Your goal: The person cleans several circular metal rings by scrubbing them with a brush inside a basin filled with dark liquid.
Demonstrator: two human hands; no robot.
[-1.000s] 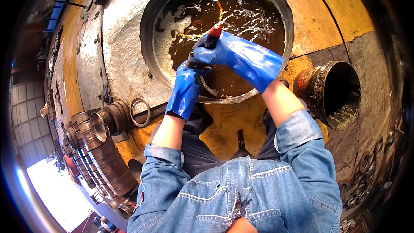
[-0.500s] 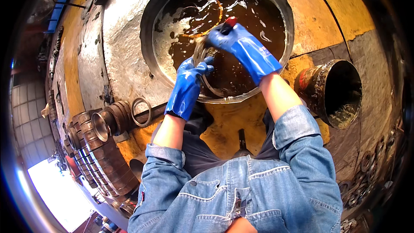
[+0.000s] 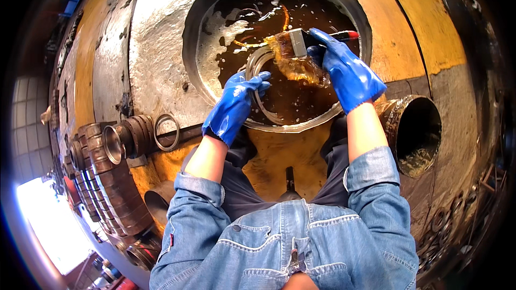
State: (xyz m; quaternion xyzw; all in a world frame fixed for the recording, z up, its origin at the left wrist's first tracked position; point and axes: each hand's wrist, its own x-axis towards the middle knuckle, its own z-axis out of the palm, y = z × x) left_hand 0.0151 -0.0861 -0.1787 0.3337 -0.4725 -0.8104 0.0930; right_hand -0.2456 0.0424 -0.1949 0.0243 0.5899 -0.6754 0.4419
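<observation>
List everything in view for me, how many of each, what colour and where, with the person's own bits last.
Brush: one, grey, amber and black with red end, right hand
Metal ring: at least one, grey-brown, left hand
Tub: one, black, ahead
Liquid: one pool, brown with pale foam, inside tub
Curved band: at least one, orange, in liquid
Loose ring: one, brownish, left
Cylindrical parts: many, brown, left
Open cylinder: one, dark brown, right
Small rings: many, dark, lower right
Panels: several, yellow and grey, around tub
Rim clutter: too dark to count
Hands: two, blue gloves, left and right over tub
Jacket: one, denim blue, bottom
Trousers: one pair, dark, below tub
</observation>
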